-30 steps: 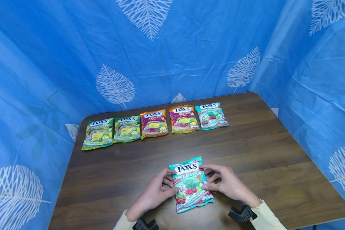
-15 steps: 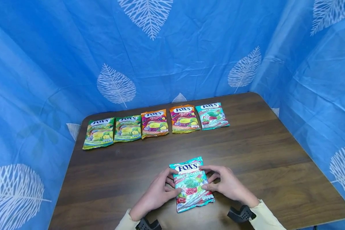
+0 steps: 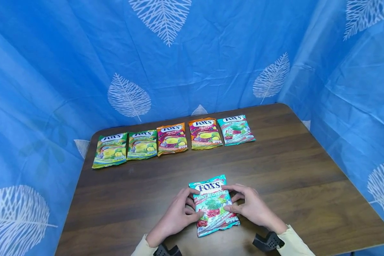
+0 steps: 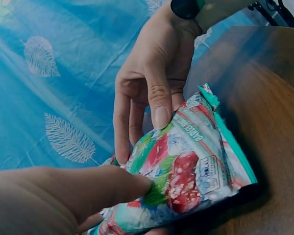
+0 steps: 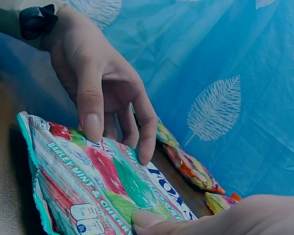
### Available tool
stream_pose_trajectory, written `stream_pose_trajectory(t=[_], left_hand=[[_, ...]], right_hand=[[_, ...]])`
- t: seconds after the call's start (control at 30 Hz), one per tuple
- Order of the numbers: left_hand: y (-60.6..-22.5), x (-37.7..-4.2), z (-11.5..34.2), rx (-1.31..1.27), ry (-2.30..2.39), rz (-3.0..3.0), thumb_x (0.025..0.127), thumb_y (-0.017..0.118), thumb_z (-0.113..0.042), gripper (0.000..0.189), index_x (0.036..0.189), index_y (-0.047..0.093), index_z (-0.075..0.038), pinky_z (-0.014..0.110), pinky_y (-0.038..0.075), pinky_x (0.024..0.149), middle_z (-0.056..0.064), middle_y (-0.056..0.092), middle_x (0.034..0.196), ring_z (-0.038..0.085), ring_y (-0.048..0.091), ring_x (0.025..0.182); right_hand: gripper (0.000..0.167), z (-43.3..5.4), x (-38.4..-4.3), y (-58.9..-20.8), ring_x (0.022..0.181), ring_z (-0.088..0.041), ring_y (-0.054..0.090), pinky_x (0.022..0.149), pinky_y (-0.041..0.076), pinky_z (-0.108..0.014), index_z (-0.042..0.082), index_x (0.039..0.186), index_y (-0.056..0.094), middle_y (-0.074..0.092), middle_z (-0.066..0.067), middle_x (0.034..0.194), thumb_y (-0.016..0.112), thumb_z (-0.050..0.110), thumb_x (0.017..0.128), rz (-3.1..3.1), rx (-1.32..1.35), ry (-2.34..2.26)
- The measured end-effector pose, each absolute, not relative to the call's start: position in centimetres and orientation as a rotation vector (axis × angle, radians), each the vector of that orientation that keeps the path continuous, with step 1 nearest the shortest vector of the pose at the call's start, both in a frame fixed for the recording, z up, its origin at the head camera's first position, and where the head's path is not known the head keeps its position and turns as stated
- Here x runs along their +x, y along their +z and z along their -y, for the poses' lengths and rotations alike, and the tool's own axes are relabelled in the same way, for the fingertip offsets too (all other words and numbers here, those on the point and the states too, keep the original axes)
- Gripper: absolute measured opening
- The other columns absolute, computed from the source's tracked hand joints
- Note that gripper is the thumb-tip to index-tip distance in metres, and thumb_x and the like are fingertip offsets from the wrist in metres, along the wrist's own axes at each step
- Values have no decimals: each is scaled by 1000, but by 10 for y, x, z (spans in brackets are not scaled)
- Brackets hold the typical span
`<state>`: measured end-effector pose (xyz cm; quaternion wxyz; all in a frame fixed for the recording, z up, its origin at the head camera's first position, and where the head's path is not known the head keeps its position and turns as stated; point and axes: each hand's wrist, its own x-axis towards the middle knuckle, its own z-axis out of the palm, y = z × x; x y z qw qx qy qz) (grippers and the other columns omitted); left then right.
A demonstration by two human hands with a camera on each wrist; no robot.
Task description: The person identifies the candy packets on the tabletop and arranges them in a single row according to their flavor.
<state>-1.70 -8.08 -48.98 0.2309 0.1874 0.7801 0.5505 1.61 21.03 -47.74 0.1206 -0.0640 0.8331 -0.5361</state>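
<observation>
A teal candy bag (image 3: 212, 209), printed FOX'S Mint Blossom, lies near the table's front edge, a little tilted in the head view. My left hand (image 3: 177, 215) grips its left side, thumb on the front face and fingers along the edge. From the right, my right hand (image 3: 251, 206) holds the opposite side the same way, index finger near the logo. In the left wrist view the bag (image 4: 186, 176) looks plump between both thumbs. The right wrist view shows the left hand (image 5: 105, 83) across the bag (image 5: 103, 181). Fingertips under the bag are hidden.
Along the back of the brown table (image 3: 291, 170) lies a row of candy bags: two green ones (image 3: 110, 151) (image 3: 142, 145), two orange-purple ones (image 3: 171, 138) (image 3: 205, 134) and a teal one (image 3: 236, 130). A blue leaf-patterned curtain (image 3: 204, 53) hangs behind and at both sides.
My left hand has shifted slightly right, its thumb reaching a bit further onto the bag. The bag and my right hand stay nearly in place.
</observation>
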Motion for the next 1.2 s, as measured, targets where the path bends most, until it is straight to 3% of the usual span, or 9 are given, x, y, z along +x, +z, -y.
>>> stream_pose_trajectory(t=[0.37, 0.67, 0.9, 1.2], left_hand=[[-487, -22, 72, 519, 1492, -2162, 96, 86, -12, 53, 141, 58, -9, 26, 61, 77, 9, 51, 120, 16, 67, 90], [-481, -32, 60, 578, 1499, -2219, 98, 84, -11, 51, 142, 58, -12, 25, 61, 78, 6, 53, 121, 16, 65, 97], [-473, -41, 49, 627, 1500, -2248, 98, 85, -10, 52, 142, 58, -10, 24, 61, 79, 5, 53, 119, 17, 63, 97], [-466, -56, 31, 680, 1507, -2255, 97, 85, -11, 51, 140, 59, -5, 23, 60, 78, 7, 53, 118, 17, 65, 96]], right_hand=[[57, -216, 13, -473, 90, -19, 74, 73, 59, -28, 3, 143, 70, 65, -15, 129, 91, 6, 90, -2437, -195, -1597], [58, -229, 5, -458, 91, -15, 76, 77, 61, -29, 3, 145, 68, 61, -22, 142, 91, 9, 91, -2481, -217, -1571], [59, -240, -3, -451, 91, -19, 76, 71, 60, -30, 3, 146, 68, 63, -19, 139, 91, 7, 91, -2477, -200, -1587], [62, -262, -16, -446, 92, -21, 76, 73, 61, -31, 5, 148, 67, 61, -20, 147, 91, 10, 91, -2502, -188, -1540]])
